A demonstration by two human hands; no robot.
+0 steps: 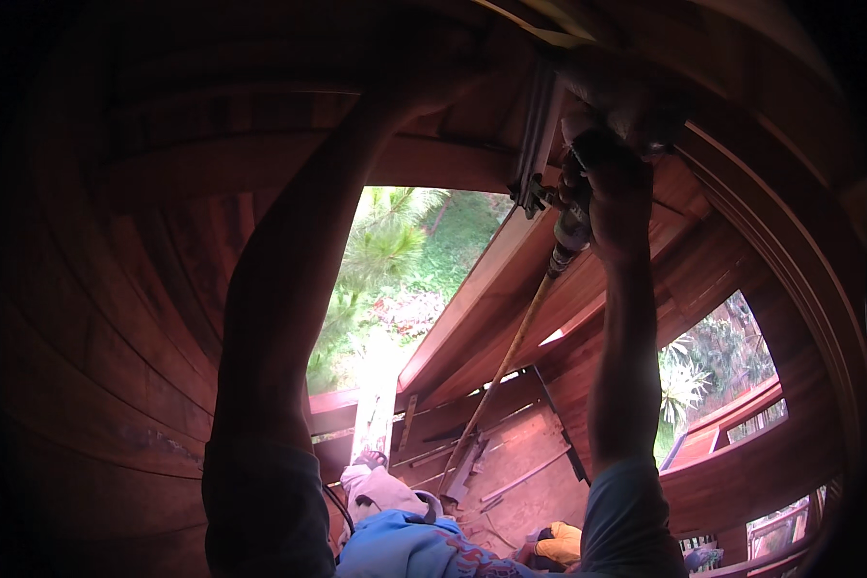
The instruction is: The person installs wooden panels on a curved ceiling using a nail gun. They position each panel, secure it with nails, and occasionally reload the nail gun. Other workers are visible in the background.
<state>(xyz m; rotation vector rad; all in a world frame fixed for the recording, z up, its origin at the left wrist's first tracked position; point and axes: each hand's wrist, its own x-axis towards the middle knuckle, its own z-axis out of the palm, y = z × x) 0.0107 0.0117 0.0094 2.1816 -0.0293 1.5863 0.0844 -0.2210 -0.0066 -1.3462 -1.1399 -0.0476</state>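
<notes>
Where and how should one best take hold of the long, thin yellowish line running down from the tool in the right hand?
Probably its bare middle stretch: wrap a hand around the yellowish line below the fitting, coming from the person's left. It is slender and slants toward the lower left, while the right forearm stands on its other side. Whether it bends is unclear.

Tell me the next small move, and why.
Perhaps steady the dark, cylindrical-ended tool before shifting the right hand: that hand grips it, and a long, thin tan line runs down from its lower end and might tug on it.
</notes>
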